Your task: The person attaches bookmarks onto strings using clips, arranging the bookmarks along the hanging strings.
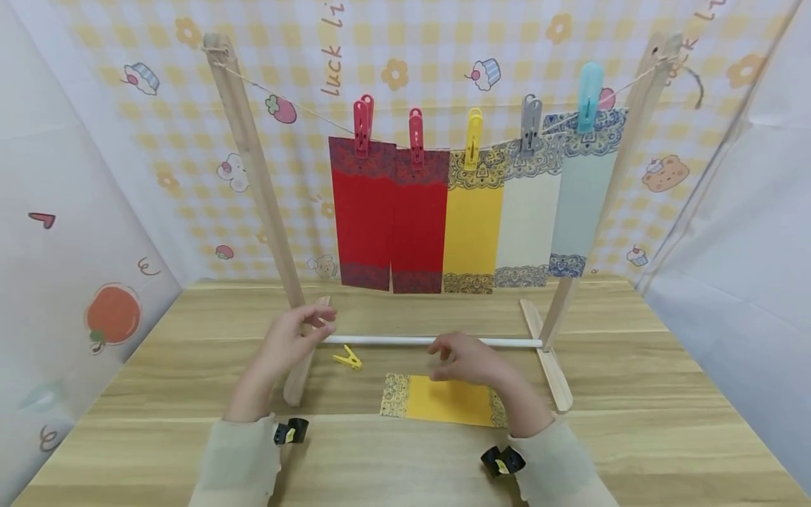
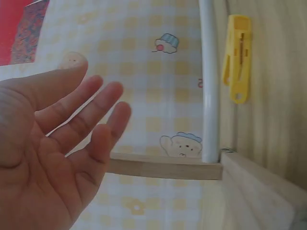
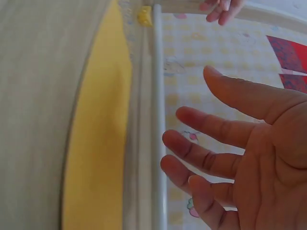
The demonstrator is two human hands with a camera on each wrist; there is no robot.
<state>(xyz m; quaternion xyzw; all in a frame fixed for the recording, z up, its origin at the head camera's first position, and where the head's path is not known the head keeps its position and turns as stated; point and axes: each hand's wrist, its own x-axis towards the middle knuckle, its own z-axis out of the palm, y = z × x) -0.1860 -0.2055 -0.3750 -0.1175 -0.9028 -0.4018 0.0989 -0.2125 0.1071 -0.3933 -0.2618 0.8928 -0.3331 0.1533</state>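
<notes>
My left hand point(image 1: 296, 338) hovers near the foot of the left post, its fingers loosely bent and holding nothing. Just right of it a yellow clothespin point(image 1: 348, 358) lies on the table; the left wrist view shows the same clothespin point(image 2: 238, 57) beside the white rod. My right hand point(image 1: 465, 358) is over a yellow patterned card point(image 1: 450, 401) lying flat near the rod, and hides part of its upper edge. In the right wrist view the right hand point(image 3: 240, 153) has relaxed, spread fingers with nothing between them, apart from the card point(image 3: 103, 134).
A wooden stand with a left post point(image 1: 256, 169) and right post point(image 1: 624, 162) carries a string. Red cards point(image 1: 364, 218), a yellow card point(image 1: 474, 232), a cream card point(image 1: 529, 225) and a pale blue card point(image 1: 579, 204) hang from clothespins. A white rod point(image 1: 380, 340) joins the feet.
</notes>
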